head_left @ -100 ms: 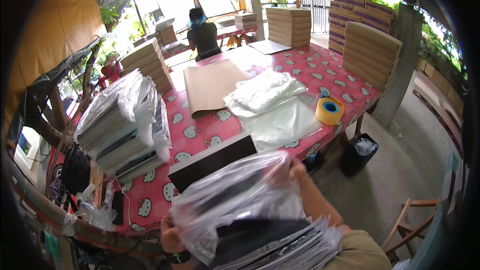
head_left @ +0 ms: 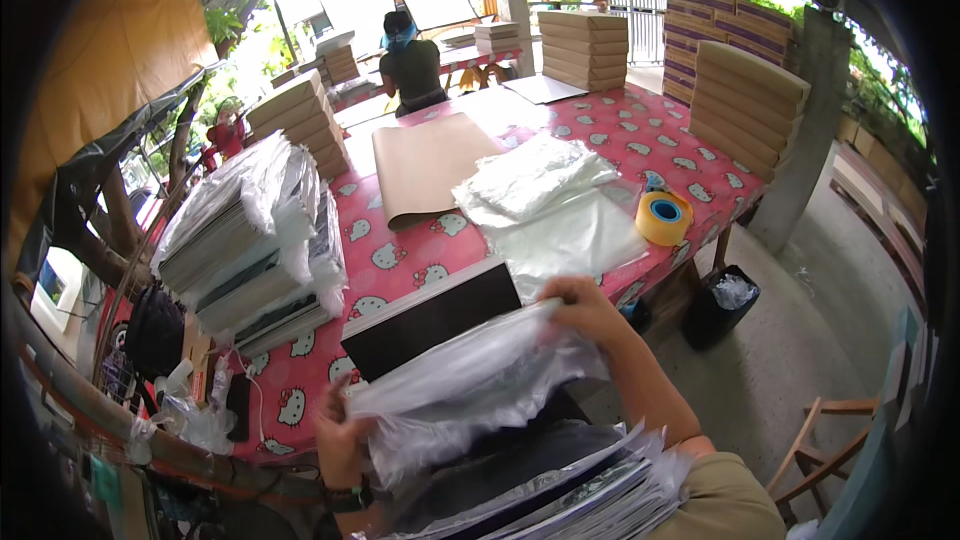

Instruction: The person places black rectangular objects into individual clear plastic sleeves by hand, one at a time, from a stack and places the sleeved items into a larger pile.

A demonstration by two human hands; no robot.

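Observation:
My left hand (head_left: 342, 435) and my right hand (head_left: 580, 308) grip opposite ends of a crumpled clear plastic bag (head_left: 470, 390), stretched between them and partly blurred. Whether anything is inside it I cannot tell. Below, on my lap, rests a stack of dark and white sheets in clear plastic (head_left: 570, 500). Just beyond the bag, at the table's near edge, lies a stack with a black top (head_left: 435, 318) and pale side edges. Farther off are a pile of clear plastic bags (head_left: 545, 190) and a sheet of brown paper (head_left: 430, 165) with a curled near edge.
A yellow tape roll (head_left: 663, 218) sits by the right edge of the pink patterned table (head_left: 390, 255). Plastic-wrapped stacks (head_left: 235, 240) stand at left; brown-wrapped stacks (head_left: 745, 100) stand farther back. A black bin (head_left: 720, 310) is on the floor. Another person (head_left: 410, 70) sits beyond.
My right hand has moved up and slightly left, toward the black-topped stack. The plastic bag has risen off the lap stack, and my left hand has shifted slightly up and left with it.

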